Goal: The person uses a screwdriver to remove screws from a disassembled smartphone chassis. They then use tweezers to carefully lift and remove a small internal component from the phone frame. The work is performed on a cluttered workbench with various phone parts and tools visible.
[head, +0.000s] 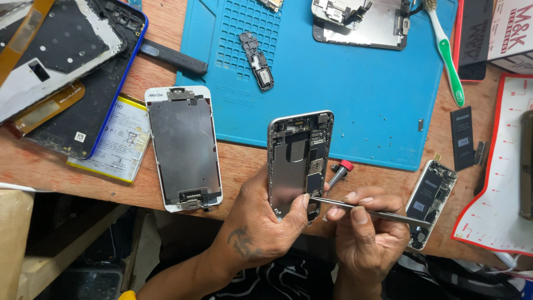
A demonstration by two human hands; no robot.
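Bottom centre of frame: my left hand (261, 222) grips an opened phone chassis (298, 161) from below, thumb pressed on its lower edge, insides facing up. My right hand (369, 230) is closed in a pinch on metal tweezers (366, 210); their tip sits at the chassis's bottom right corner, touching or just off it, can't tell which.

Just behind the right hand, a red-capped screwdriver (340, 172) lies on the wooden bench (244, 161). Right of that, a second opened phone (430, 200) with its battery showing, partly under the tweezers' back end. Left of the held chassis, a white-framed screen assembly (184, 147) lies back-up, next to a loose battery with yellow edges (114, 147).

Further up, a blue silicone work mat (355, 94) fills the upper centre. On it: a small black speaker module (257, 61), another screen assembly (361, 22) at the top edge, a green-and-white toothbrush (447, 55) on the mat's right edge.

Upper left: a blue-rimmed phone body (105, 78) with loose back panels piled on it. Right edge: a small black battery (462, 139) and a red-bordered white mat (508, 183).
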